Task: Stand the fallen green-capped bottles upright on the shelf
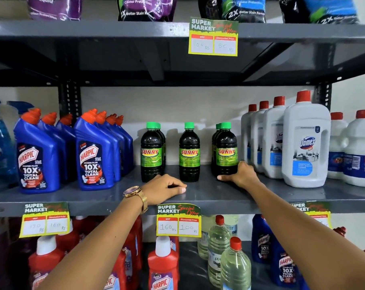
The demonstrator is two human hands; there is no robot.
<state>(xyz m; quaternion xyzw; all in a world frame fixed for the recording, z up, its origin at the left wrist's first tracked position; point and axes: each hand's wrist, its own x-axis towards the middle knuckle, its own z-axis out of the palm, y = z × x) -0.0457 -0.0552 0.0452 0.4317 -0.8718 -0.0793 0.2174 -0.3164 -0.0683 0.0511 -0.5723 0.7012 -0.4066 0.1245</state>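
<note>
Dark green-capped bottles with green "Sunny" labels stand upright on the grey middle shelf (208, 194) in three spots: a left row (151, 151), a single middle bottle (189, 151) and a right row (226, 151). No bottle lies on its side. My right hand (242, 174) wraps the base of the front right bottle, thumb across its front and fingers round its right side. My left hand (165, 188), with a watch on the wrist, rests on the shelf in front of the left row, fingers curled and holding nothing.
Blue Harpic bottles (93, 151) crowd the shelf to the left, white Domex jugs (305, 143) to the right. Price tags (178, 220) hang from the shelf edge. Red and clear bottles fill the shelf below, pouches the shelf above.
</note>
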